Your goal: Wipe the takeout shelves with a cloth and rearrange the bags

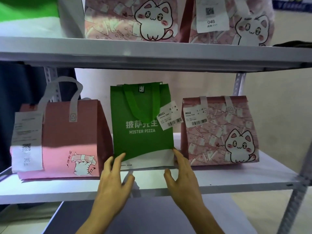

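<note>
Green Mister Pizza bag (142, 122) stands upright at the middle of the middle shelf (219, 179), between the pink bag with the money-carrying cat (70, 141) at its 9 o'clock and the pink cat-print bag (219, 130) at its 3 o'clock, just beside both. From the head view, the left hand (112, 179) and right hand (181, 176) reach in from 6 o'clock; each grip is loose, fingers nearly straight and laid against the bag's lower white corners, holding nothing closed, though whether the right fingertips reach behind the corner is hard to tell. To do this well, I would keep both palms low and even, square the base to the shelf's front edge, and nudge gently so the bag stays standing and its printed label (169, 115) faces out, leaving even gaps to the neighbours. No cloth shows here, so the wiping cannot be judged. The shelf is a smooth white board on perforated grey uprights (239, 83); an upper shelf (152, 48) at 12 o'clock carries two more cat bags, one bearing a receipt (211, 16). Behind is a pale wall (278, 98), with something dark at 9 o'clock.
</note>
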Tool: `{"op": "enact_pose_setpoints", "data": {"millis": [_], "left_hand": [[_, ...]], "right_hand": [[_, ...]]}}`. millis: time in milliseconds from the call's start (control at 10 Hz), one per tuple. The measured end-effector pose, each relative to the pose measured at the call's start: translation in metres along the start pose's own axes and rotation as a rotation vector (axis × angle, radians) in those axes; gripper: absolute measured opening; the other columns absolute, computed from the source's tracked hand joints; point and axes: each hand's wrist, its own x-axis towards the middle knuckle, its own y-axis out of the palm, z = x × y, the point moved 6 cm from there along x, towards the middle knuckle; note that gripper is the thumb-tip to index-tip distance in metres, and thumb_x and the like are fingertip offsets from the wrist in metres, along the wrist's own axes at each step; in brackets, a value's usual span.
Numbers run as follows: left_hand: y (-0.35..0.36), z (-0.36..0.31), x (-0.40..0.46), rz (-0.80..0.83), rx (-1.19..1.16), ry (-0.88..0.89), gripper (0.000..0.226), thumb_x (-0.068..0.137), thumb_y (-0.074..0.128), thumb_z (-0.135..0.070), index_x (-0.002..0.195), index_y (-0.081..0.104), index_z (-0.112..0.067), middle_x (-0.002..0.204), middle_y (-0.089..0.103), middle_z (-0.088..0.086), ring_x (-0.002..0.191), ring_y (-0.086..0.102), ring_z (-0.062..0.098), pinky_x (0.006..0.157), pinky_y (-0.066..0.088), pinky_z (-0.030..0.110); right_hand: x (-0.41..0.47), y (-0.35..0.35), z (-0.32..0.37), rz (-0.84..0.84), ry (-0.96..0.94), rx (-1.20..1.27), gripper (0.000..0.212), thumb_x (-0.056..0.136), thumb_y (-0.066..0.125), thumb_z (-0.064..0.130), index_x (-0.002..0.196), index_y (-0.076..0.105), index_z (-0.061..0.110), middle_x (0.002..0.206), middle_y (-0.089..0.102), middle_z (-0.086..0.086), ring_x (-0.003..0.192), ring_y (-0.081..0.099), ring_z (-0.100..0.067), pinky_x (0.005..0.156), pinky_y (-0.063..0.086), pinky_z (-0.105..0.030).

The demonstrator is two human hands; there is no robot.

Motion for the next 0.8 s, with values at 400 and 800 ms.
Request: {"op": "enact_pose_setpoints", "data": {"millis": [400,800], "left_hand": [[-0.022,0.003,-0.005,-0.075,0.117,0.058,0.041,0.091,0.064,-0.023,0.129,0.052,-0.028,0.115,0.050,-0.012,0.102,0.039,-0.001,0.087,0.031,0.016],[-0.068,-0.086,0.004,0.213,0.176,0.001,0.031,0.091,0.059,-0.025,0.121,0.056,-0.026,0.119,0.052,-0.009,0.105,0.048,0.017,0.093,0.042,0.037]], "right_hand": [[0.001,0.000,-0.004,-0.065,0.000,0.053,0.059,0.093,0.063,0.025,0.146,0.039,0.034,0.132,0.048,0.019,0.117,0.052,-0.005,0.099,0.048,-0.025],[0.022,-0.060,0.068,0.046,0.030,-0.112,0.051,0.091,0.066,0.016,0.139,0.052,0.019,0.125,0.056,0.002,0.112,0.054,-0.015,0.096,0.051,-0.040]]}}
